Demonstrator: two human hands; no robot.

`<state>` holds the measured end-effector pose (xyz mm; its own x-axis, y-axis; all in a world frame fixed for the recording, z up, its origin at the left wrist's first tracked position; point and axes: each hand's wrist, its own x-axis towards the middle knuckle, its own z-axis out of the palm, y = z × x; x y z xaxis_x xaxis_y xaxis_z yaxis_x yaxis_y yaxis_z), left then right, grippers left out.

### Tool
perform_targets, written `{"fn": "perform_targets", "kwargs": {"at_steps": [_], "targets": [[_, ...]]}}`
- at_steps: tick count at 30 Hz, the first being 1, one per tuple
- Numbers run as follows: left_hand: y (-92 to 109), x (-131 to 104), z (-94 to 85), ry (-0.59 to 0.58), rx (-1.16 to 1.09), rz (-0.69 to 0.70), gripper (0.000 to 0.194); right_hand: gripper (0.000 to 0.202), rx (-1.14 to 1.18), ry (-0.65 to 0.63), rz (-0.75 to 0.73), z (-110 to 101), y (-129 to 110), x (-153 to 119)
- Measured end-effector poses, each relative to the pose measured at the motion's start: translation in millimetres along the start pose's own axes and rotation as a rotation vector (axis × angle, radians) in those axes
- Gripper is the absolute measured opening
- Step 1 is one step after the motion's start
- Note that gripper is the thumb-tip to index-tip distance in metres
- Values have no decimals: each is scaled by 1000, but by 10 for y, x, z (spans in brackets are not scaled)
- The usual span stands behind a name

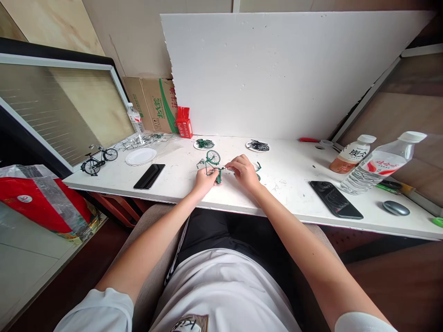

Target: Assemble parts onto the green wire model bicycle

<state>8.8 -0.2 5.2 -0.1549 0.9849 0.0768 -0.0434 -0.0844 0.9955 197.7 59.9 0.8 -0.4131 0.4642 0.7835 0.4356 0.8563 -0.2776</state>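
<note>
Both my forearms reach up to frame centre, where my left hand (205, 179) grips the small green wire model bicycle (212, 163) on the white counter (290, 184). My right hand (244, 171) pinches a thin metal part against it; a black phone (335, 199) lies at right.

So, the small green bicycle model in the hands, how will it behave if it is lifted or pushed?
The green bicycle model looks light and probably fragile: its frame and spoked wheel are very thin. It may tip easily, since both the left hand and right hand steady it on the white table.
</note>
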Motion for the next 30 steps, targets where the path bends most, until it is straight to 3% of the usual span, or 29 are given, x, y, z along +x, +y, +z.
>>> {"fn": "perform_targets", "kwargs": {"at_steps": [15, 23, 30], "targets": [[-27, 11, -8, 0, 1, -2, 18, 34, -62, -13, 1, -17, -40, 4], [-54, 26, -12, 10, 14, 7, 15, 42, -238, -103, -164, -60, -103, 28], [-49, 23, -9, 17, 13, 2, 14, 32, -305, -126, -170, -60, -142, 62]]}}
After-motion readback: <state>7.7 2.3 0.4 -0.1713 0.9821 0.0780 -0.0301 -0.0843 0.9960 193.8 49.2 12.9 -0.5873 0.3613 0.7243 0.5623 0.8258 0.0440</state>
